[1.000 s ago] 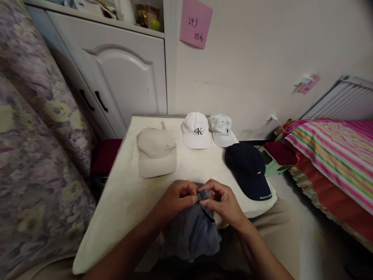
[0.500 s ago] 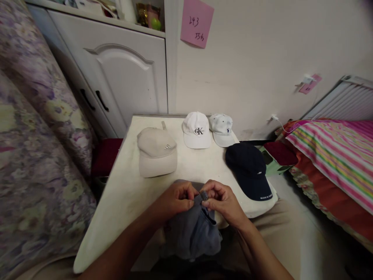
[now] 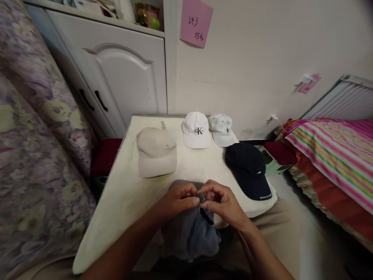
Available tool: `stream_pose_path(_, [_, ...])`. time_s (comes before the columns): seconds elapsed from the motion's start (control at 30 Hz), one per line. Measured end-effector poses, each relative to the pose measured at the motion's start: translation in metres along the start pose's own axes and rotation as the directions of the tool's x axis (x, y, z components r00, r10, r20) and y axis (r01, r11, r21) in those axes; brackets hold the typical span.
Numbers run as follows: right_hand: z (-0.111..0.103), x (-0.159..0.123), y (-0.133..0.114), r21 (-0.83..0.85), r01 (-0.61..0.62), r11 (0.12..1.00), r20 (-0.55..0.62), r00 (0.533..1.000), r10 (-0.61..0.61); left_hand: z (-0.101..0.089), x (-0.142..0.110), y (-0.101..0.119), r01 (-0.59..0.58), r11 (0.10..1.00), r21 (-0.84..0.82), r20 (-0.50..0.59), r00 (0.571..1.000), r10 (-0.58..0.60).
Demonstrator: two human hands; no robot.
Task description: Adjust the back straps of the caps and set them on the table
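A grey-blue cap (image 3: 190, 233) hangs over the near edge of the small cream table (image 3: 125, 194). My left hand (image 3: 177, 200) and my right hand (image 3: 223, 202) meet above it, both pinching the cap's back strap (image 3: 202, 198) between fingertips. Beyond my hands lie other caps: a beige cap (image 3: 155, 151) at left, a white cap with a black logo (image 3: 196, 130), a pale cap (image 3: 221, 129) beside it, and a navy cap (image 3: 250, 169) at the table's right edge.
A white cabinet (image 3: 122, 81) stands behind the table, with a pink note (image 3: 196, 23) on the wall. A floral cushion (image 3: 35, 136) fills the left side. A striped bed (image 3: 335, 151) and a radiator (image 3: 346, 99) are at right.
My fingers have shifted slightly on the strap, drawing closer together. The caps on the table have not moved.
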State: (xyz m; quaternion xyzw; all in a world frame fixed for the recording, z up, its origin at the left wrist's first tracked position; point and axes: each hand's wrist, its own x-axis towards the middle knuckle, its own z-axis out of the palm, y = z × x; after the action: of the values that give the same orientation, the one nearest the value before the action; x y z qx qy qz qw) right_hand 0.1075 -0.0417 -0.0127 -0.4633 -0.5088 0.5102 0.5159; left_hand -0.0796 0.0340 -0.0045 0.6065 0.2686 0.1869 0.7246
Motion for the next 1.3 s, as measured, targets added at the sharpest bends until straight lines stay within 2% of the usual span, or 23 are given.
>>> stream_pose_path(0.07, [-0.002, 0.000, -0.001, 0.018, -0.052, 0.999, 0.025, 0.998, 0.051, -0.001, 0.001, -0.002, -0.011, 1.000, -0.009, 0.027, 1.000, 0.011])
stream_pose_path(0.2, [-0.008, 0.000, -0.001, 0.116, -0.188, 0.975, 0.112, 0.978, 0.175, 0.000, 0.000, -0.003, -0.012, 0.991, -0.131, 0.035, 0.999, 0.017])
stream_pose_path(0.3, [-0.011, -0.001, 0.003, 0.164, -0.230, 0.959, 0.185, 0.962, 0.200, 0.001, -0.001, -0.002, -0.002, 0.983, -0.185, 0.036, 0.999, 0.008])
stream_pose_path(0.47, [-0.011, -0.002, 0.009, 0.274, -0.246, 0.930, 0.199, 0.960, 0.195, 0.000, -0.004, 0.001, 0.002, 0.974, -0.226, 0.064, 0.998, 0.013])
stream_pose_path(0.6, [-0.010, 0.000, 0.010, 0.284, -0.240, 0.928, 0.185, 0.964, 0.193, 0.000, -0.004, 0.003, -0.016, 0.982, -0.188, 0.076, 0.997, 0.031])
stream_pose_path(0.77, [-0.008, 0.004, 0.009, 0.094, -0.182, 0.979, 0.069, 0.982, 0.176, 0.000, -0.004, 0.002, -0.051, 0.989, -0.142, 0.120, 0.990, 0.069])
stream_pose_path(0.87, [-0.010, 0.004, 0.011, 0.040, -0.165, 0.985, 0.030, 0.986, 0.164, 0.000, -0.003, -0.001, -0.074, 0.992, -0.099, 0.110, 0.990, 0.085])
stream_pose_path(1.1, [-0.027, -0.003, 0.010, 0.156, -0.197, 0.968, 0.086, 0.979, 0.186, -0.004, 0.000, 0.009, -0.037, 0.980, 0.197, 0.023, 0.999, 0.034])
stream_pose_path(1.3, [-0.025, -0.004, 0.006, 0.229, -0.111, 0.967, 0.079, 0.992, 0.095, -0.009, -0.005, 0.021, -0.042, 0.972, 0.230, 0.030, 0.999, 0.036])
